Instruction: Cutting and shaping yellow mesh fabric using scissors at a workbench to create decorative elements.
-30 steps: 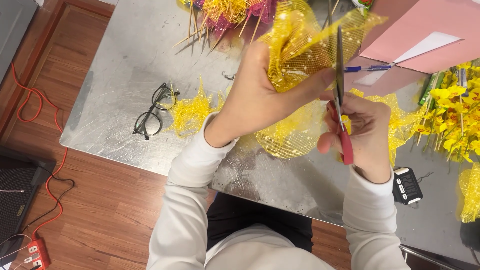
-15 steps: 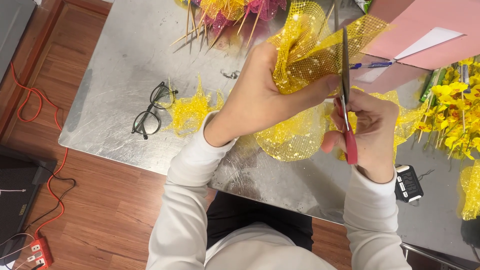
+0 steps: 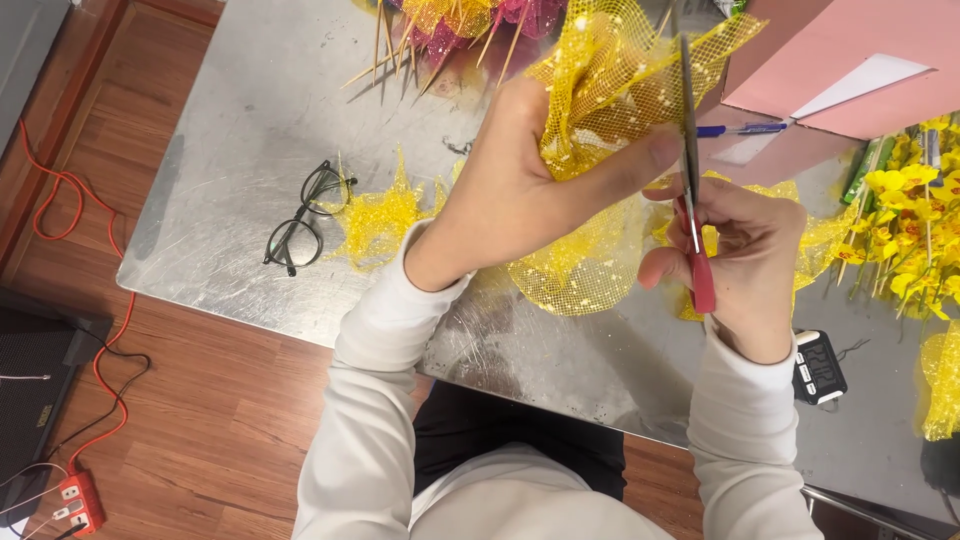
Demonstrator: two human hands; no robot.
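The left hand (image 3: 520, 190) is clamped on a bunch of yellow mesh (image 3: 610, 75), held above the far side of the table (image 3: 230, 120); light, soft and floppy, it is best gripped bunched close to the cut. The right hand (image 3: 745, 260) is closed on red-handled scissors (image 3: 692, 200), blades up beside the mesh. Since half a second ago little has shifted

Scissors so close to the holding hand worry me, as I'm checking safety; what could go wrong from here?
The scissors blade runs right beside the left hand thumb pinching the yellow mesh, so a cut might nick it. The bunched mesh could also snag or cut unevenly. Loose mesh scraps could drift toward the glasses.
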